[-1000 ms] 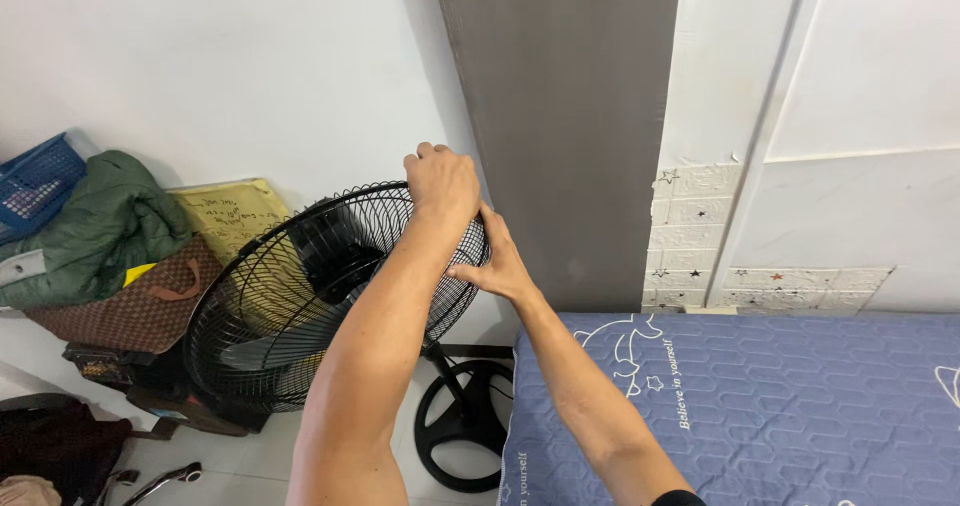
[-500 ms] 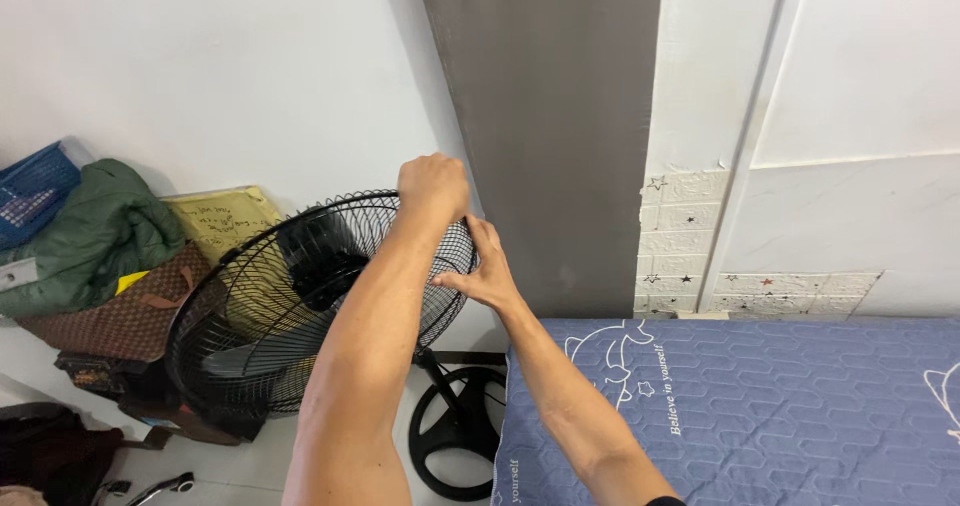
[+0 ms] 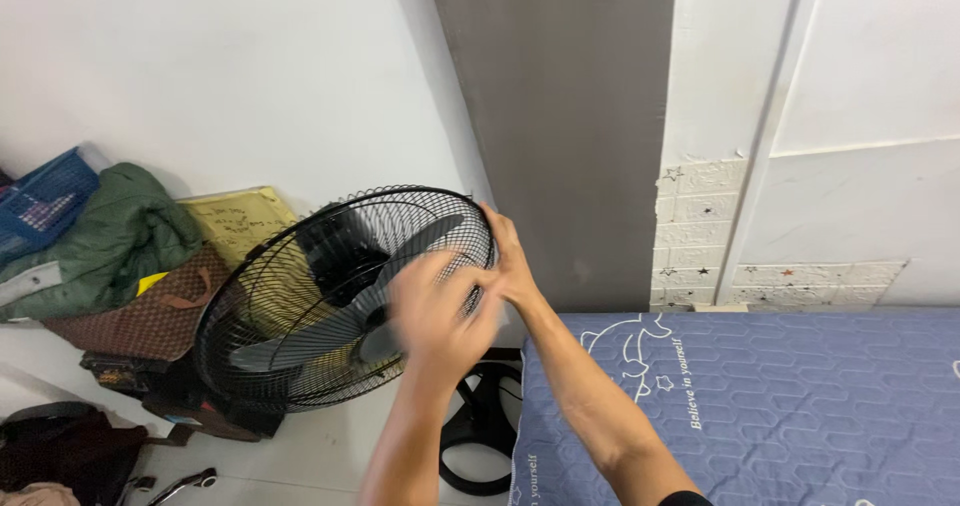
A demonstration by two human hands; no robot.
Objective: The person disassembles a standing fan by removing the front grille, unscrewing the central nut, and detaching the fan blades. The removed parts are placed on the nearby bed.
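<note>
The black pedestal fan [image 3: 340, 301] stands on the floor between the bed and a pile of belongings, its round wire guard [image 3: 300, 266] tilted up toward the camera. The right hand [image 3: 510, 261] rests on the guard's rim at about 3 o'clock, fingers curled around the outer ring in a light hold, thumb toward the mesh. The left hand [image 3: 440, 311] is a motion blur in front of the lower right of the guard, at about 4 o'clock; I cannot tell whether its grip is open or shut, nor whether it touches the wires at all.

The fan's round base [image 3: 480, 436] sits at 6 o'clock, close against the edge of the blue quilted mattress [image 3: 760, 406]. At 9 o'clock lie a green jacket [image 3: 100, 241], a brown checked bag [image 3: 135, 311], a yellow board [image 3: 245, 221] and a blue basket [image 3: 45, 201]; a grey wall panel [image 3: 570, 116] rises at 12 o'clock.

As a judgement: with only one hand firmly on the rim, the tilted head could swing or the stand could tip toward the pile. Fingers could also slip between the wires and catch, since the left hand is moving fast near the mesh.
</note>
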